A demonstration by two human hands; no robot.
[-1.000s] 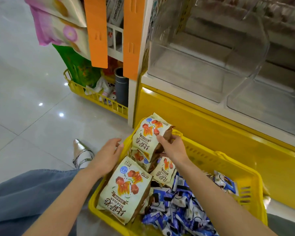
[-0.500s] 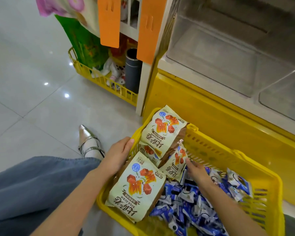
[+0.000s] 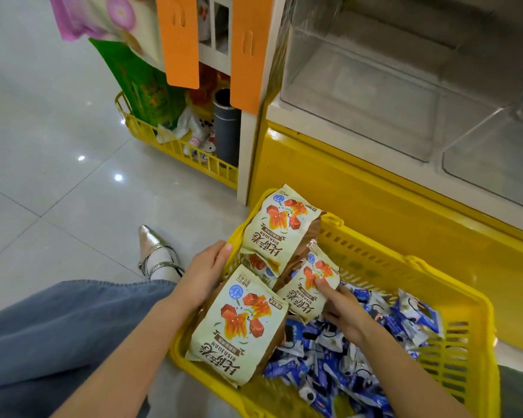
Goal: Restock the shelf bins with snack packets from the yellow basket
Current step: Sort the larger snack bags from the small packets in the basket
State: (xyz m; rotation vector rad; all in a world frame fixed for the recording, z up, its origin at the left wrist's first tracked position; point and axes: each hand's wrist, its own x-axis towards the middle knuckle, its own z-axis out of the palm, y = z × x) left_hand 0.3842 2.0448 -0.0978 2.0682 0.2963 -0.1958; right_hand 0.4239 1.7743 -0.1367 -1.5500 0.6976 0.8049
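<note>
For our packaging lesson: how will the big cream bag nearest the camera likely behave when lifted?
The cream bag probably feels light for its size, since it looks puffed. Its crinkled film edges suggest it would flex rather than stay stiff. The smooth printed surface may slip.

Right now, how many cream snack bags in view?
4 cream snack bags: one at the far corner of the yellow basket, one mostly hidden beneath it, one pinched by the right hand, one nearest, beside the left hand. Others may be buried.
</note>
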